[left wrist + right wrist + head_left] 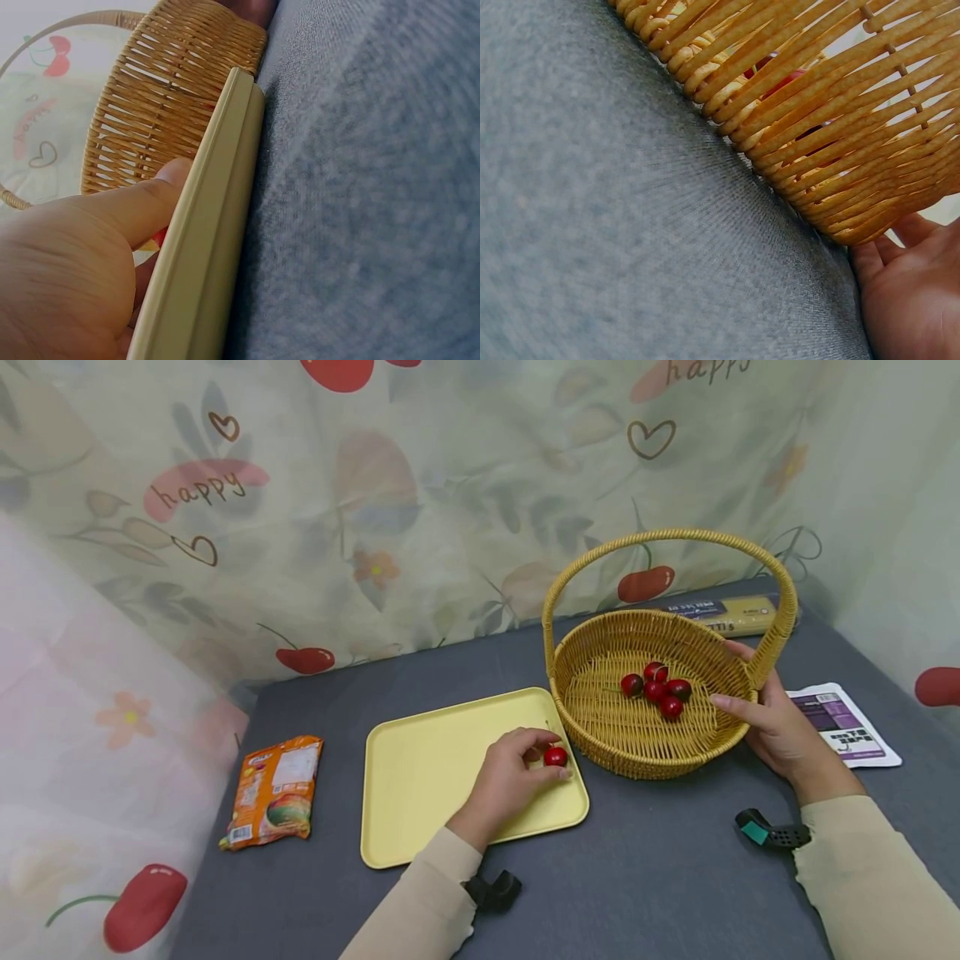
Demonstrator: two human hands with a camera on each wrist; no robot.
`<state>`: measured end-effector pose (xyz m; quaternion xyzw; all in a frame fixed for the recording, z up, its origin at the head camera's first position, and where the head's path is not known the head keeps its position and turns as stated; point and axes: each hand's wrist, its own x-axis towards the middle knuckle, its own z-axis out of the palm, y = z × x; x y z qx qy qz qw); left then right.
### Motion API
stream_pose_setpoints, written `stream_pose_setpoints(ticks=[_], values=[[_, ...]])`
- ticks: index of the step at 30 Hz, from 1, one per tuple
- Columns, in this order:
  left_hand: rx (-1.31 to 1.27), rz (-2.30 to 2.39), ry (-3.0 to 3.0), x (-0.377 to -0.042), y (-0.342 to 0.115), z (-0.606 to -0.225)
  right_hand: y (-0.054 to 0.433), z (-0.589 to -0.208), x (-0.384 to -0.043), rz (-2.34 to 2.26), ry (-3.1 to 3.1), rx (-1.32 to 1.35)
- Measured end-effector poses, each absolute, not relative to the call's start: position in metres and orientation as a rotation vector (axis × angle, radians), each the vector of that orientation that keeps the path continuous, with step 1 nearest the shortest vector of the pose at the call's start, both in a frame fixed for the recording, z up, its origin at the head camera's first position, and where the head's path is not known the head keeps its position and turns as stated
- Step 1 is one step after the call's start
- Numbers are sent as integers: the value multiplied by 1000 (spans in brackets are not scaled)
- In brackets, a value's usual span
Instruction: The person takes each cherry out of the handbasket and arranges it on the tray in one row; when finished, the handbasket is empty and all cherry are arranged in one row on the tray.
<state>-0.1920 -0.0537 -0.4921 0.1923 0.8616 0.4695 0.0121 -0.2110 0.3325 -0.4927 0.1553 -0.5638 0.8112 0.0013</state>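
My left hand is over the right end of a pale yellow tray, its thumb and fingers bent around a shiny red cherry. In the left wrist view the tray's rim hides most of that cherry. A woven basket with a tall arched handle stands just right of the tray. My right hand grips its right side, thumb over the rim and fingers outside. Several dark red cherries lie clustered on the basket's floor. Through the weave, bits of red fruit show in the right wrist view.
An orange snack bag lies left of the tray. Beyond the basket is a clear-wrapped yellowish package. A white and purple packet sits right of my right hand. Patterned curtain borders the grey table.
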Motion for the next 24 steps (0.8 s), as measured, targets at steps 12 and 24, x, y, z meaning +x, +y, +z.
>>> stream_pose_setpoints(ticks=[12, 24], values=[[602, 1458, 2706, -191, -53, -490, 333, -492, -213, 2550, -1761, 509], [569, 1419, 2722, -189, -50, -488, 331, -492, -211, 2541, -1749, 528]])
